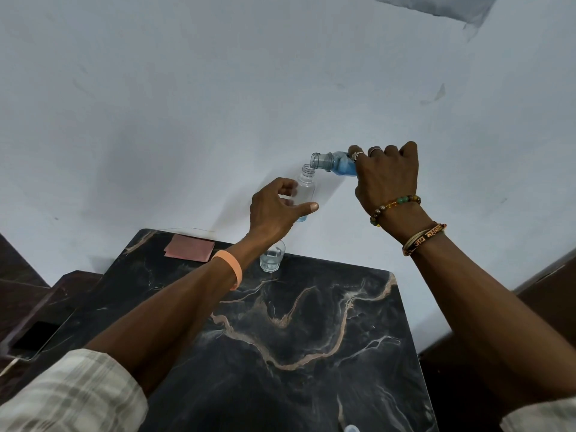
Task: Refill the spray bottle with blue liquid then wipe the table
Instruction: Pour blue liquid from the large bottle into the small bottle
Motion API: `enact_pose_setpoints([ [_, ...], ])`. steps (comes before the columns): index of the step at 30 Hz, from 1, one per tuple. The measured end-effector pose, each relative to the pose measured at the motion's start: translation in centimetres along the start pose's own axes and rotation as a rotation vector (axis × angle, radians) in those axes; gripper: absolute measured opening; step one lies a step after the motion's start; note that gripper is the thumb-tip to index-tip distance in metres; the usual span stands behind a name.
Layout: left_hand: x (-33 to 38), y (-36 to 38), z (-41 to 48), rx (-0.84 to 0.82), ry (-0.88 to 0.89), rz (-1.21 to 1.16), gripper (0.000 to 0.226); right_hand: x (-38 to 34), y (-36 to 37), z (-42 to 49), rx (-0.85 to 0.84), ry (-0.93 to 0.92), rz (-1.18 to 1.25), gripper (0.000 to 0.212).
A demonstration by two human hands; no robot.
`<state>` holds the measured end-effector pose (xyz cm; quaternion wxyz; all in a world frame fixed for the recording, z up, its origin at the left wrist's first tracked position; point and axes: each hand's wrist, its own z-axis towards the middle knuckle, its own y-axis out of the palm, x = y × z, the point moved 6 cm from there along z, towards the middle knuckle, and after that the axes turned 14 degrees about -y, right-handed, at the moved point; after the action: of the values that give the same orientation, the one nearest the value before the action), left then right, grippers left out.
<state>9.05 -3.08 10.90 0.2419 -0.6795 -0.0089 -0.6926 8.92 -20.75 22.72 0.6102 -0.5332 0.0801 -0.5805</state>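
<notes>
Two-handed and mid-refill at centre frame: holding the uncapped spray bottle [306,188] in the curled left hand [274,207], tipping the refill bottle [324,160] of blue liquid [343,169] over its mouth with the clenched right hand [386,176], only a blue trace in the base, pink cloth [190,247] on the worktop [311,338] not yet used.

Black table [311,385] with tan marble veining; pink cloth [189,247]; peach wristband [234,271]; blue liquid [344,169] in clear bottle [321,160]; pale checked sleeve [71,397]; grey-blue wall [218,104].

Open tabletop [311,385] stretch up front; glass [272,257], pink cloth [190,247] at far edge.
</notes>
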Motion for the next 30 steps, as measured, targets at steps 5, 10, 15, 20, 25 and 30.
enact_pose_setpoints([
  [5,0.07,-0.19,0.03,0.006,0.003,0.004,0.056,-0.09,-0.12,0.14,0.007,0.001,0.007,0.048],
  [10,0.11,-0.29,0.00,0.002,0.000,0.001,0.058,-0.19,-0.21,0.26,0.003,-0.001,0.009,0.048],
  [15,0.17,-0.36,-0.05,0.005,0.002,0.006,0.059,-0.19,-0.25,0.35,0.001,-0.003,0.014,0.049],
  [20,0.20,-0.35,0.06,0.008,-0.001,-0.001,0.059,-0.13,-0.36,0.39,0.000,-0.002,0.025,0.051],
  [25,0.13,-0.32,0.17,0.010,0.002,-0.007,0.057,-0.08,-0.46,0.40,0.002,-0.003,0.031,0.051],
  [30,0.19,-0.29,0.32,0.014,0.013,0.003,0.054,-0.07,-0.61,0.40,0.006,-0.001,0.028,0.051],
])
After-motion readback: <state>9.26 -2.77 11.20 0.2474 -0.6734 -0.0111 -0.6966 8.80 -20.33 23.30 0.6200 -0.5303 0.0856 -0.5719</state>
